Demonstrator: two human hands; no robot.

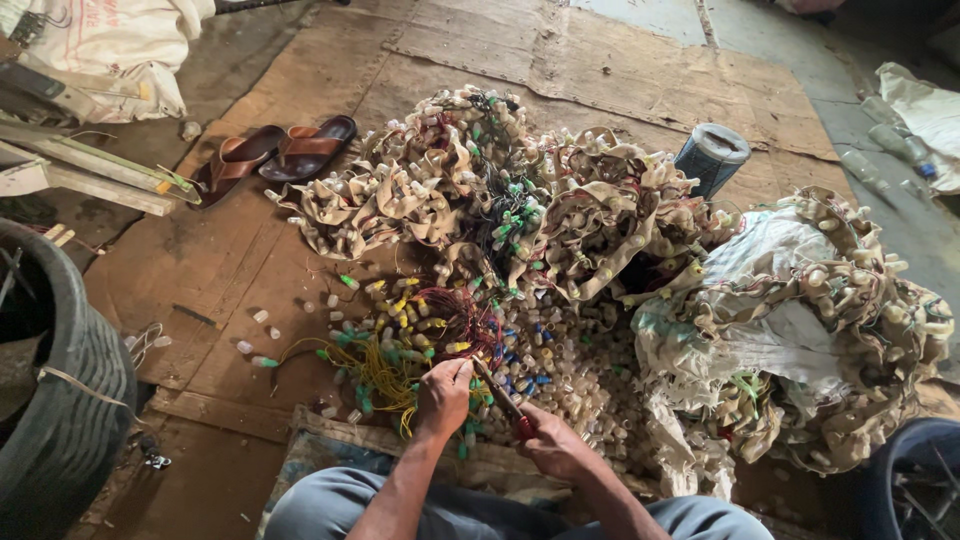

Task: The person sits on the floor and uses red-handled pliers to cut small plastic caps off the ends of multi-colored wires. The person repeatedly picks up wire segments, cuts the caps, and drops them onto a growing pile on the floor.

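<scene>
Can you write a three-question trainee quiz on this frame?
1. True or false: the right hand holds a red-handled tool.
2. What does the left hand grip? A) a sandal B) a bundle of yellow and red wires C) the tyre
3. Fill in: the pair of brown sandals lies on the ____ sheets covering the floor.

Key: 1 true; 2 B; 3 cardboard.
</scene>
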